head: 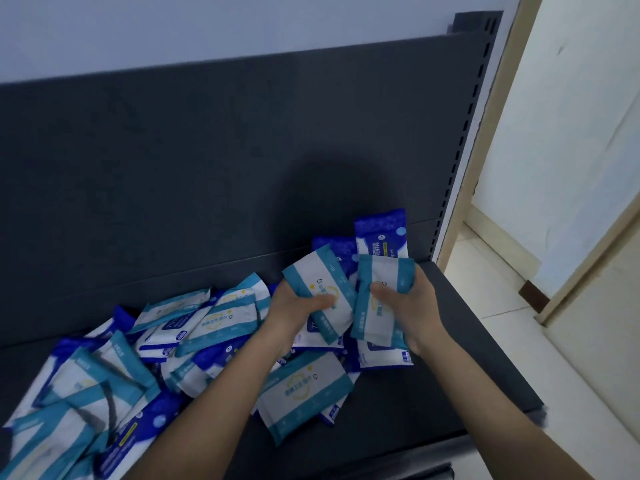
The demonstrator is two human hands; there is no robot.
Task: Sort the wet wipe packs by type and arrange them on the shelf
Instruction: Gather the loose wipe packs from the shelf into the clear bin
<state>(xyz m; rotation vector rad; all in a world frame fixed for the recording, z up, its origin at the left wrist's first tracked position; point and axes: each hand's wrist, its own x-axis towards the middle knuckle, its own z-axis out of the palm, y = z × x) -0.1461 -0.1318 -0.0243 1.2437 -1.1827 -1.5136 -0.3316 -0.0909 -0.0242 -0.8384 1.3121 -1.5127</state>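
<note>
Head view: two teal packs lifted, sorting barely under way.

Thumbs pressed across the printed faces with the other fingers curled underneath, so the left hand [294, 304] gripped one teal-and-white pack [320, 285] and the right hand [417, 301] gripped a second teal pack [381, 306], both held just over the right part of the shelf [457, 375]. The left pack's long axis ran away from the person, its far end leaning left; the right pack's pointed almost straight at the back panel [207, 161]. Behind them, dark blue packs [381, 232] stood against the panel. A mixed pile [138, 358] lay to the left. Judging by this, the next move calls for setting both down squarely, beside the blue ones.
</note>
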